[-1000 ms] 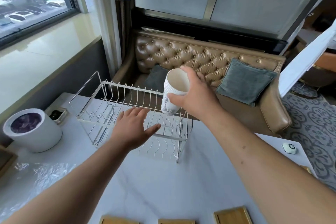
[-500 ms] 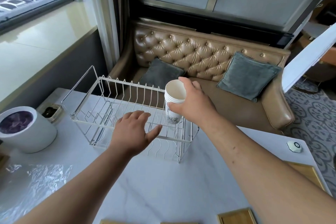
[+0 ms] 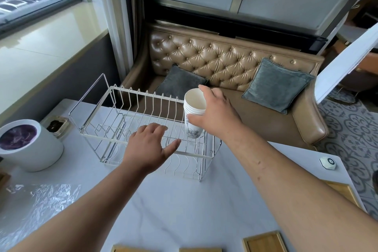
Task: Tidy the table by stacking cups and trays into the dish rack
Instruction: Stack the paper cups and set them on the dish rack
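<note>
White nested paper cups [image 3: 194,108], grey-printed, no legible writing, gripped by right hand [image 3: 214,116] inside wire dish rack [image 3: 114,127]; left hand [image 3: 147,145] spread wide.

Two bare forearms, sleeveless, left hand [image 3: 148,146] and right hand [image 3: 216,115] ungloved.

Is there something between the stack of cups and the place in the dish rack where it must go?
Nothing visible. The right hand holds the cup stack at the dish rack's right end; the left hand rests on the front rail.
</note>
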Demonstrator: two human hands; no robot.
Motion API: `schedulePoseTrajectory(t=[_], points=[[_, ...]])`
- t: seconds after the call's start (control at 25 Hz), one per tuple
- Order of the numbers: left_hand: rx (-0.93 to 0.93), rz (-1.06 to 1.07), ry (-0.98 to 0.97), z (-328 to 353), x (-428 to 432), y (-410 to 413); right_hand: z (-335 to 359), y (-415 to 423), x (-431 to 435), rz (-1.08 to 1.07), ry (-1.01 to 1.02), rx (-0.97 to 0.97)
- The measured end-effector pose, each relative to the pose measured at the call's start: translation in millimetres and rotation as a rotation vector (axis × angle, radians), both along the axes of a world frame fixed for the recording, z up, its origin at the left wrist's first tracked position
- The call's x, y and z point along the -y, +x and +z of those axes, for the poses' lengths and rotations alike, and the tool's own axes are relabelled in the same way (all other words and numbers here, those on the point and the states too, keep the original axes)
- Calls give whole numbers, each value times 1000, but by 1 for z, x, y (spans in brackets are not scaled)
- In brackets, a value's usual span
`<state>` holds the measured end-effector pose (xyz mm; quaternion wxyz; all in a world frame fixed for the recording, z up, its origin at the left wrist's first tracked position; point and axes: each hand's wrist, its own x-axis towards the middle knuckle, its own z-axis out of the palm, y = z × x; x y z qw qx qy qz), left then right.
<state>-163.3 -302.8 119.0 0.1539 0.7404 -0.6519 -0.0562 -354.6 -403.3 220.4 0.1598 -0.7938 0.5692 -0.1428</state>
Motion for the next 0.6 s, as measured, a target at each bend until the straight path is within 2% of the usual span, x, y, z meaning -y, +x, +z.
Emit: schedulePoseTrajectory(t=[0.28, 0.44, 0.6], points=[[50, -38, -21, 8, -16, 0, 4, -26, -27, 27, -76, -50], [48, -43, -43, 5, -49, -17, -11, -64, -74, 38, -129, -69], [36, -60, -92, -15, -91, -39, -44, -118, -137, 1, -98, -92]])
